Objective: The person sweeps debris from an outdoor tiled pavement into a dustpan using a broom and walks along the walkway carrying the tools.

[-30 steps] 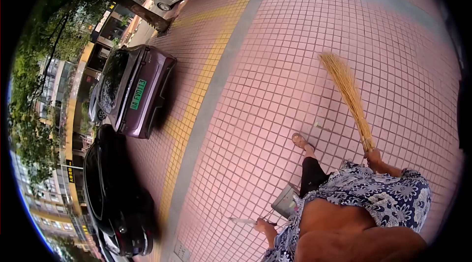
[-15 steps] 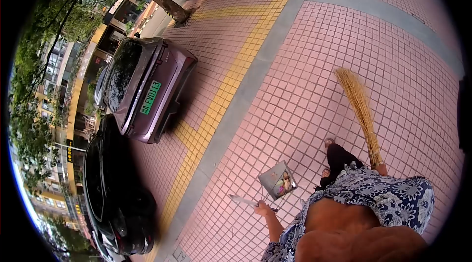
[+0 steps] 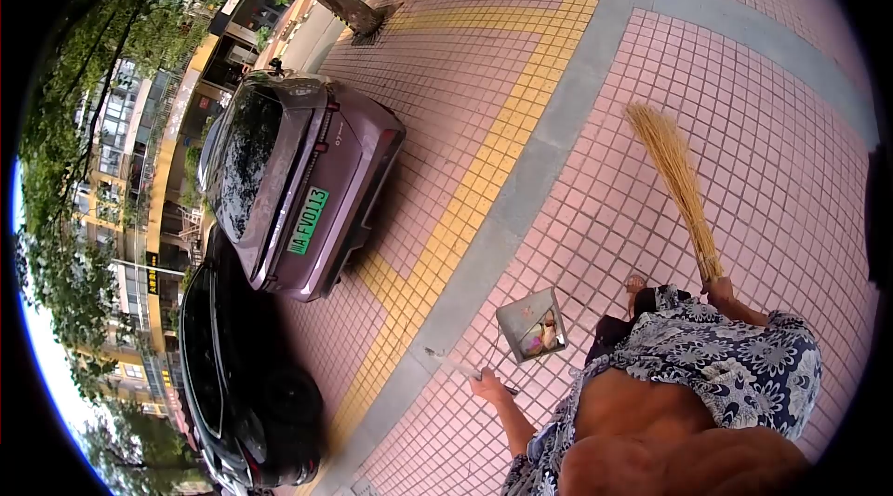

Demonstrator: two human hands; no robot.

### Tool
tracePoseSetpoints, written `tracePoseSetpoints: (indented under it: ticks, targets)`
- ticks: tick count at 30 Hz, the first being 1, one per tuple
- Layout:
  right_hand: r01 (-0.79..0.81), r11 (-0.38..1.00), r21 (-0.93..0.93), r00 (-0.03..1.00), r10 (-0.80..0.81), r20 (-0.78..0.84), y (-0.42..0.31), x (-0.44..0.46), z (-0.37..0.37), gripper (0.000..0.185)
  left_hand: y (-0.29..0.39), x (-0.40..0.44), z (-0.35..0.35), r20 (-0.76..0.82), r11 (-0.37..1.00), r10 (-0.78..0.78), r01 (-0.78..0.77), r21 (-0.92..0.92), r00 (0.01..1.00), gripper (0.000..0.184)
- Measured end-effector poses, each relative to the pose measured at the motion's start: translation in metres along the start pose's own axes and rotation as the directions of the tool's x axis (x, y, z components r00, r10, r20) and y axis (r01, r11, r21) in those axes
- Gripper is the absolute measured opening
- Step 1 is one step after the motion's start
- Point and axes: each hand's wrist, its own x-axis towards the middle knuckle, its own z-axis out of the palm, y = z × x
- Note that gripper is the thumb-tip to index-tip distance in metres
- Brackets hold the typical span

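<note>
Gripping a straw broom [image 3: 674,181], the right hand [image 3: 718,290] is well apart from the left hand [image 3: 486,386], clasped round a slim, blurred tool [image 3: 456,367] near a grey dustpan [image 3: 518,317].

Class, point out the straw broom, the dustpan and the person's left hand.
Straw broom [image 3: 676,180], head view: middle of the straw.
Dustpan [image 3: 517,318], head view: bare grey part inside.
Left hand [image 3: 486,386], head view: middle of the hand.

We see bright, diffuse daylight, soft shade beneath the purple car [image 3: 321,170], a blown-out sky [image 3: 51,370] and fisheye curvature bending the buildings [image 3: 149,207]
</note>
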Motion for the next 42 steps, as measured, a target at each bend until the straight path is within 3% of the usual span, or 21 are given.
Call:
tracePoseSetpoints:
  ticks: [1, 3, 5, 12, 14, 18, 21, 22, 23, 25, 28, 31, 35, 39, 42]
  targets:
    - [-0.018, 0.999, 0.047, 1.000, 0.018, 0.008, -0.036, 0.013, 0.012, 0.022, 0.015, 0.017, 0.017, 0.017, 0.991, 0.080, -0.081, 0.109, 0.997, 0.014]
    - [-0.049, 0.995, 0.089, 0.997, 0.043, 0.062, -0.103, 0.038, 0.036, 0.021, 0.035, 0.037, 0.056, -0.017, 0.990, 0.125, -0.124, 0.066, 0.992, 0.015]
    - [-0.005, 0.997, 0.074, 0.994, -0.003, 0.105, -0.163, 0.057, 0.059, 0.023, 0.052, 0.069, 0.097, -0.095, 1.000, 0.024, -0.025, -0.015, 0.995, 0.013]
    - [-0.043, 0.997, 0.057, 0.995, 0.038, 0.092, -0.322, 0.171, 0.167, 0.025, 0.058, 0.215, 0.268, -0.003, 0.998, 0.030, -0.030, 0.063, 1.000, 0.015]
    - [-0.089, 0.994, 0.067, 0.991, 0.081, 0.109, -0.351, 0.212, 0.200, 0.023, 0.100, 0.244, 0.323, 0.026, 0.998, -0.053, 0.052, 0.042, 0.998, 0.016]
    - [-0.049, 0.994, 0.098, 0.999, 0.049, 0.000, -0.433, 0.250, 0.261, 0.016, 0.109, 0.335, 0.439, 0.055, 0.986, 0.019, -0.027, 0.167, 0.998, 0.019]
    - [-0.055, 0.998, 0.021, 0.998, 0.055, -0.016, -0.482, 0.276, 0.288, 0.020, 0.178, 0.379, 0.513, 0.140, 0.986, -0.124, 0.106, 0.128, 0.982, 0.013]
    - [-0.028, 0.995, -0.093, 0.999, 0.026, -0.023, -0.505, 0.277, 0.295, 0.020, 0.190, 0.399, 0.536, 0.174, 0.990, -0.103, 0.085, 0.110, 0.979, 0.014]
    - [0.200, 0.963, -0.181, 0.979, -0.190, 0.071, -0.512, 0.297, 0.305, 0.019, 0.211, 0.417, 0.558, 0.203, 0.992, -0.075, 0.053, 0.113, 0.976, 0.015]
    - [-0.016, 0.998, -0.058, 0.999, 0.013, -0.048, -0.549, 0.321, 0.332, 0.018, 0.251, 0.454, 0.605, 0.194, 0.988, -0.017, -0.013, 0.153, 0.981, 0.013]
    - [-0.079, 0.995, -0.060, 0.996, 0.075, -0.054, -0.622, 0.358, 0.373, 0.023, 0.247, 0.534, 0.677, 0.219, 0.981, 0.083, -0.118, 0.155, 0.972, 0.015]
    - [-0.075, 0.993, 0.094, 0.997, 0.076, -0.007, -0.710, 0.403, 0.417, 0.022, 0.272, 0.592, 0.755, 0.196, 0.986, 0.089, -0.114, 0.118, 0.977, 0.018]
    - [-0.069, 0.996, 0.054, 0.997, 0.071, -0.018, -0.819, 0.498, 0.475, 0.020, 0.343, 0.654, 0.872, 0.114, 0.997, 0.070, -0.074, 0.024, 0.991, 0.017]
    - [-0.154, 0.980, 0.129, 0.987, 0.145, 0.074, -0.968, 0.568, 0.529, 0.017, 0.429, 0.714, 0.977, 0.113, 0.996, 0.082, -0.079, -0.030, 0.990, 0.020]
    - [-0.225, 0.965, 0.137, 0.959, 0.195, 0.206, -1.056, 0.623, 0.567, 0.023, 0.471, 0.771, 1.018, 0.107, 0.997, 0.068, -0.072, 0.033, 0.992, 0.017]
